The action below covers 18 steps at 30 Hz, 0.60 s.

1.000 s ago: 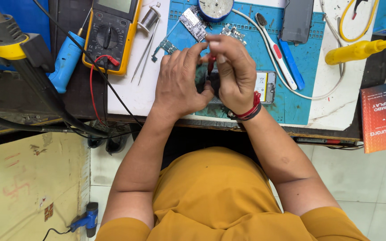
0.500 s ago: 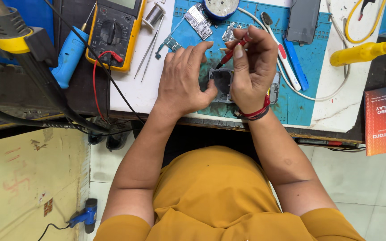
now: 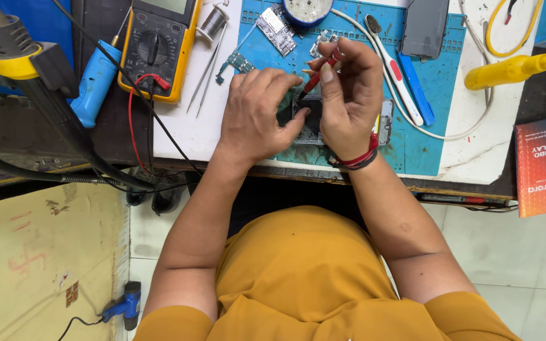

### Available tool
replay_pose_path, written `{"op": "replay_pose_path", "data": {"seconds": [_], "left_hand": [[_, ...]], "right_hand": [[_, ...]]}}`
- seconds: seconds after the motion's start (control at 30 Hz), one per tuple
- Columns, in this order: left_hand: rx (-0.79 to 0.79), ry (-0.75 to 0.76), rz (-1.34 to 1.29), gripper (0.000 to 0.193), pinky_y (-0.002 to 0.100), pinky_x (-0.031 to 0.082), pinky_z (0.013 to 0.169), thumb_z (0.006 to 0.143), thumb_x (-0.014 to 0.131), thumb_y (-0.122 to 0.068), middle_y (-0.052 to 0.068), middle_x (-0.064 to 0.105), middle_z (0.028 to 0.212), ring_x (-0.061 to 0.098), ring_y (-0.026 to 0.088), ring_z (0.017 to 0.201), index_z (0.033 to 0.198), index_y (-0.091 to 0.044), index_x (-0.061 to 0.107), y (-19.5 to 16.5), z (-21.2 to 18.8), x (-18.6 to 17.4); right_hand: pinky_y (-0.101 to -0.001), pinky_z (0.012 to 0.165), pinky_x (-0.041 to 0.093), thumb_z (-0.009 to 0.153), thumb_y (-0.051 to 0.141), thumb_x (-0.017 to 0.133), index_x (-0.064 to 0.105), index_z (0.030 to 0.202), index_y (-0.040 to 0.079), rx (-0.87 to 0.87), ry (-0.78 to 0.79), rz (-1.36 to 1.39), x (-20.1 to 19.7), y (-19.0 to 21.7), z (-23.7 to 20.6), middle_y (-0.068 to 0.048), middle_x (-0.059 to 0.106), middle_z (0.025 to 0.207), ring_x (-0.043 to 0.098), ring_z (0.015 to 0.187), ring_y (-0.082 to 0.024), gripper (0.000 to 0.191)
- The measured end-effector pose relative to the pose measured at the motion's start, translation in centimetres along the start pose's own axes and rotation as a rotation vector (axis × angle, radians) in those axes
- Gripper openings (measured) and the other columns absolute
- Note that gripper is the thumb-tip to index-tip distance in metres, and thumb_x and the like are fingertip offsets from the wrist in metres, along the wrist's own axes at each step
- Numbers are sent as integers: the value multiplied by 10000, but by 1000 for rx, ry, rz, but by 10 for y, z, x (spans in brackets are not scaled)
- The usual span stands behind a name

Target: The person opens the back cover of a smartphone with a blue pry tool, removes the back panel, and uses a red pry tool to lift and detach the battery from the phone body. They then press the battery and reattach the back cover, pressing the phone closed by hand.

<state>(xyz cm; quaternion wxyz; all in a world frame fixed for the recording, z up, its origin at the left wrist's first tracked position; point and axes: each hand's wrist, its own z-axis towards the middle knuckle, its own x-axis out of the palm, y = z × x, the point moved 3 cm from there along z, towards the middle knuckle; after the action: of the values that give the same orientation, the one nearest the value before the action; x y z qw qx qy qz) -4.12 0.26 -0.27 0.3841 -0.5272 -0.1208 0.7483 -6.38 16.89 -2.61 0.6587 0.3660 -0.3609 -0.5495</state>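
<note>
The left hand (image 3: 257, 113) and right hand (image 3: 349, 101) are covering most of the dark device (image 3: 311, 123) lying between them on the blue mat (image 3: 424, 136), so its shape and state are staying unclear. The tip of the red tool (image 3: 316, 81) is disappearing behind the left fingers (image 3: 285, 82), and whether it is touching the device cannot be told. The top edge is cutting off the multimeter (image 3: 156, 47), the round tin (image 3: 308, 9) and the grey phone (image 3: 424, 25). The yellow tool (image 3: 513, 68) is running out at the right edge. The small circuit boards (image 3: 276, 28) are showing too little detail to identify their parts.
</note>
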Motion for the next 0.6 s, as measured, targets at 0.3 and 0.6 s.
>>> {"op": "replay_pose_path", "data": {"seconds": [0.3, 0.6], "left_hand": [[10, -6, 0, 258, 391, 416, 870, 876, 824, -220, 40, 681, 1033, 625, 219, 957, 1075, -83, 735, 1, -1, 2], [-44, -25, 95, 172, 393, 429, 819, 996, 720, -144, 32, 671, 942, 608, 220, 892, 1156, -122, 776, 11, 7, 13]], "right_hand": [[-309, 1014, 591, 1177, -58, 559, 472, 1421, 97, -53, -31, 60, 1, 3, -1, -89, 621, 1325, 655, 1110, -140, 302], [-332, 963, 571, 1185, -22, 564, 453, 1465, 107, -142, -377, -20, -39, 16, -11, -123, 636, 1325, 654, 1055, -177, 328]]}}
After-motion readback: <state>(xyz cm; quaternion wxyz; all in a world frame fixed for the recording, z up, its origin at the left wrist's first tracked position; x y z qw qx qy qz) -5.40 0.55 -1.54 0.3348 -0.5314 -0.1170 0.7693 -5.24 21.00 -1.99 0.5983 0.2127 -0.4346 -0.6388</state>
